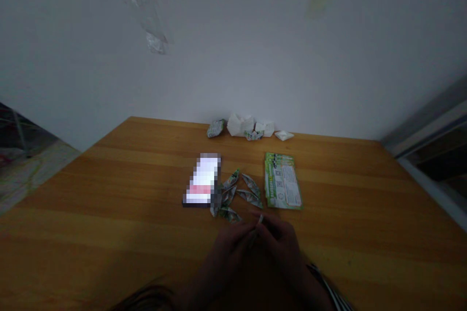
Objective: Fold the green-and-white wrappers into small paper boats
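My left hand (228, 248) and my right hand (280, 243) meet low in the middle of the view, over the wooden table (109, 204). Both are closed in a pinch on a small folded paper piece (258, 223) held between them; the hands are dark and the piece is mostly hidden. Just beyond my fingers lie several folded green-and-white paper shapes (237, 192), fanned out on the table. A stack of green printed leaflets (283, 181) lies to their right. A phone with a lit, blurred screen (202, 180) lies to their left.
A row of crumpled and folded white paper pieces (242, 126) sits at the table's far edge against the pale wall. A clear plastic scrap (155, 41) hangs on the wall. Dim clutter (22, 150) lies beyond the table's left edge, a ledge (430, 126) at right.
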A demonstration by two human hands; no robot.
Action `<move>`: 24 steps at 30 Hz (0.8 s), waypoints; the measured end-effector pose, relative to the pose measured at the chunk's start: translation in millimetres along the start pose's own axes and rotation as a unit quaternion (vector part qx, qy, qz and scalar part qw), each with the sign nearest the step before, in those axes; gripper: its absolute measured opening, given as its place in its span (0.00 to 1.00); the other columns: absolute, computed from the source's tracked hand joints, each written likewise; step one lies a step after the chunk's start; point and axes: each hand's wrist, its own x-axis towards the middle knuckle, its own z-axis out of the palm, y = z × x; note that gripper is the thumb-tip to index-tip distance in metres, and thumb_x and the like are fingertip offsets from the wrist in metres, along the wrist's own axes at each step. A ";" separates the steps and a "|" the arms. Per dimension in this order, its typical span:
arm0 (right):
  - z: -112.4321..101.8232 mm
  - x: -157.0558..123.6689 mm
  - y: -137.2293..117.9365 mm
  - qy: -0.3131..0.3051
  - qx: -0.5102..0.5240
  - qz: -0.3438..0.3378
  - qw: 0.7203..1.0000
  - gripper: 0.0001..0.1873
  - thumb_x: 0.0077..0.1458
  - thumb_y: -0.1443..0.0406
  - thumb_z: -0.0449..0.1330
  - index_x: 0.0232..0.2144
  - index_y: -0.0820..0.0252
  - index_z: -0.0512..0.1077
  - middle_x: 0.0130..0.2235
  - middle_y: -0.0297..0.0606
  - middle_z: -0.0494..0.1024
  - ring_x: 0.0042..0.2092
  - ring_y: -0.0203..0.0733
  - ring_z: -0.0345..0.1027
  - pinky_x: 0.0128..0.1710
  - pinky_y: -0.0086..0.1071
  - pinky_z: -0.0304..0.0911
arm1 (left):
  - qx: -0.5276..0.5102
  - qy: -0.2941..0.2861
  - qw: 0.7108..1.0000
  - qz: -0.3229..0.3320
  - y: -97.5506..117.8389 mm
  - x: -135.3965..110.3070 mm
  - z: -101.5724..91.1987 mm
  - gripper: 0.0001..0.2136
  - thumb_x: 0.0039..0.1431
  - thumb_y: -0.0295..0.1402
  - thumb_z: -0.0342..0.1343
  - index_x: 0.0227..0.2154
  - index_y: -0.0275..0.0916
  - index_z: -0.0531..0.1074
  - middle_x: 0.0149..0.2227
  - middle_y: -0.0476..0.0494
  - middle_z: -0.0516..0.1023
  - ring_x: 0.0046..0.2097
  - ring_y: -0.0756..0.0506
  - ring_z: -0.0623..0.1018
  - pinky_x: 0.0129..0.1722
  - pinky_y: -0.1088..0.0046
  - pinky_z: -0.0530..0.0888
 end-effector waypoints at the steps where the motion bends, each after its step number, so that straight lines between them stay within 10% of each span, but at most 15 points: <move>1: -0.2 0.0 0.1 0.004 -0.003 -0.002 1.000 0.15 0.55 0.59 0.62 0.44 0.56 0.78 0.30 0.36 0.82 0.38 0.49 0.77 0.38 0.37 0.73 | 0.000 -0.004 1.000 0.002 0.3 0.2 0.2 0.12 0.63 0.31 0.49 0.43 0.44 0.78 0.39 0.45 0.82 0.40 0.44 0.79 0.43 0.72 0.72; 14: -0.3 -8.5 7.6 -0.020 -0.190 -0.251 0.949 0.29 0.54 0.73 0.58 0.58 0.49 0.66 0.45 0.43 0.81 0.41 0.47 0.77 0.40 0.37 0.73 | -0.031 0.070 0.995 -0.059 -9.5 -5.5 6.2 0.10 0.60 0.30 0.50 0.42 0.39 0.72 0.36 0.41 0.80 0.37 0.43 0.79 0.39 0.69 0.74; 24: -4.6 -2.1 -1.5 0.029 -0.043 -0.166 0.985 0.15 0.51 0.74 0.58 0.35 0.51 0.80 0.36 0.38 0.82 0.38 0.42 0.76 0.37 0.31 0.71 | -0.293 0.093 0.942 -0.134 3.8 2.6 -1.2 0.14 0.51 0.36 0.63 0.41 0.41 0.78 0.42 0.43 0.82 0.44 0.42 0.79 0.43 0.70 0.74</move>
